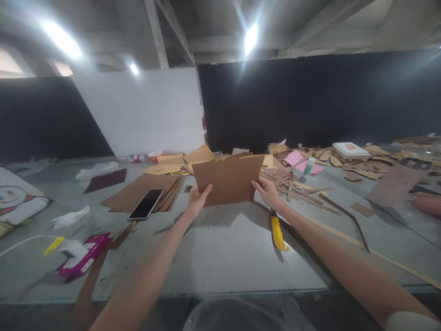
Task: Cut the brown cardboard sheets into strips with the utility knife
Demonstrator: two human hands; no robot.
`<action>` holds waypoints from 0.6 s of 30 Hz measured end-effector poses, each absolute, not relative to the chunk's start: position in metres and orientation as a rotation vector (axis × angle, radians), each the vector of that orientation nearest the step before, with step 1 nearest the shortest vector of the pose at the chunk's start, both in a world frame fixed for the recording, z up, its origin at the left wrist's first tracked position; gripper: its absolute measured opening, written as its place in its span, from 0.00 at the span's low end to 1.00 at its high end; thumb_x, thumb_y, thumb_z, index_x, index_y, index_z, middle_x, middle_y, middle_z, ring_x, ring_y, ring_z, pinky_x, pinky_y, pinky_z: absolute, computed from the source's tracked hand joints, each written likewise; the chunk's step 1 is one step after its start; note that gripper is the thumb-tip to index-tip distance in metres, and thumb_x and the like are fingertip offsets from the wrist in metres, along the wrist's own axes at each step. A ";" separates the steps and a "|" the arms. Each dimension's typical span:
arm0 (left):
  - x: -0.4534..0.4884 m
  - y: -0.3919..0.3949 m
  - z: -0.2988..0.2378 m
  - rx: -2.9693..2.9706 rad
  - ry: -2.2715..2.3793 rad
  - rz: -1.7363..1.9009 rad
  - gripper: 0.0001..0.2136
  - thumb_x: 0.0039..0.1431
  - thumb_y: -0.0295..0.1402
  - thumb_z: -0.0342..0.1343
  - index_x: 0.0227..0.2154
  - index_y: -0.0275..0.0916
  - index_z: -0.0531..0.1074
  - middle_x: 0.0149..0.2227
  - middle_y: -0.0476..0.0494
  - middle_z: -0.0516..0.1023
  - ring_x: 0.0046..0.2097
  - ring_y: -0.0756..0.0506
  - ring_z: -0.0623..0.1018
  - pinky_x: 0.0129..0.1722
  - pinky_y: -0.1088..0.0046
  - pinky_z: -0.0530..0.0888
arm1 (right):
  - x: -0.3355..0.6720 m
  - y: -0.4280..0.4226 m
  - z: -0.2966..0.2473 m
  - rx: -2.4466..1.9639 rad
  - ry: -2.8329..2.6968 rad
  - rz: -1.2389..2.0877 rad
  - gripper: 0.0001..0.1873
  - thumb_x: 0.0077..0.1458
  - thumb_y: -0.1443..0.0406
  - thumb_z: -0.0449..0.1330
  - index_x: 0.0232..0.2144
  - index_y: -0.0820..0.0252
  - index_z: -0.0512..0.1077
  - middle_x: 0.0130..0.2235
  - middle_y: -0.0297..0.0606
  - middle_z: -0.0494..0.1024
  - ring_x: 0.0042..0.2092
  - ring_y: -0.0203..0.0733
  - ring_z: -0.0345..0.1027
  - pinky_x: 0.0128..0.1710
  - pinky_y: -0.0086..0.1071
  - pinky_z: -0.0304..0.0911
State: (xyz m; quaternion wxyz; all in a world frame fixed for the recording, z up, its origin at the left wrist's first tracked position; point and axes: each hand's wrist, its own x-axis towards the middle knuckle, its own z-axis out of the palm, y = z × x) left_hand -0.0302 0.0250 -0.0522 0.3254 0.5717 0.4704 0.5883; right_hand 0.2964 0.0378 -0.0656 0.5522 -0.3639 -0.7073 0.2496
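The cardboard sheet [228, 183] is brown, roughly rectangular, and held on edge above the counter [220, 253], with its broad face turned toward the camera. It sits between the two hands, and its lower edge is close to the counter surface; whether it touches cannot be told. The left hand [198, 200] grips the sheet at its lower left corner, with the thumb on the near face and the remaining fingers hidden behind the sheet. The right hand [267, 191] grips the lower right edge in the same way, with the thumb visible in front. Both forearms extend from the bottom of the view toward the sheet. A yellow utility knife [277, 232] lies flat on the counter just below the right wrist and is not in contact with either hand. To the left of the left hand, a phone [146, 203] rests screen-up on a stack of cardboard sheets [136, 193]. A pink packet [82, 259] lies near the left front edge of the counter. Behind and to the right of the sheet, loose cardboard strips [303, 188], pink paper [296, 159] and a white box [349, 149] lie scattered.
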 end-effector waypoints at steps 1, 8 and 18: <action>-0.030 0.026 -0.054 1.487 1.244 1.543 0.26 0.54 0.57 0.70 0.42 0.38 0.83 0.48 0.32 0.88 0.54 0.29 0.85 0.57 0.48 0.81 | 0.297 0.038 -0.066 -0.868 -1.675 0.599 0.24 0.70 0.43 0.58 0.43 0.55 0.80 0.43 0.40 0.85 0.53 0.54 0.77 0.60 0.46 0.70; -0.026 0.026 -0.057 1.468 1.222 1.590 0.23 0.56 0.55 0.70 0.40 0.39 0.84 0.46 0.33 0.88 0.54 0.29 0.86 0.57 0.48 0.81 | 0.297 0.036 -0.063 -0.889 -1.666 0.599 0.23 0.68 0.43 0.59 0.38 0.54 0.79 0.38 0.39 0.82 0.49 0.53 0.76 0.55 0.44 0.71; -0.026 0.029 -0.059 1.354 1.288 1.596 0.23 0.56 0.54 0.72 0.41 0.36 0.84 0.48 0.30 0.88 0.58 0.29 0.85 0.60 0.50 0.80 | 0.299 0.027 -0.052 -0.994 -1.683 0.641 0.25 0.64 0.41 0.62 0.33 0.55 0.76 0.31 0.36 0.78 0.41 0.48 0.71 0.41 0.34 0.68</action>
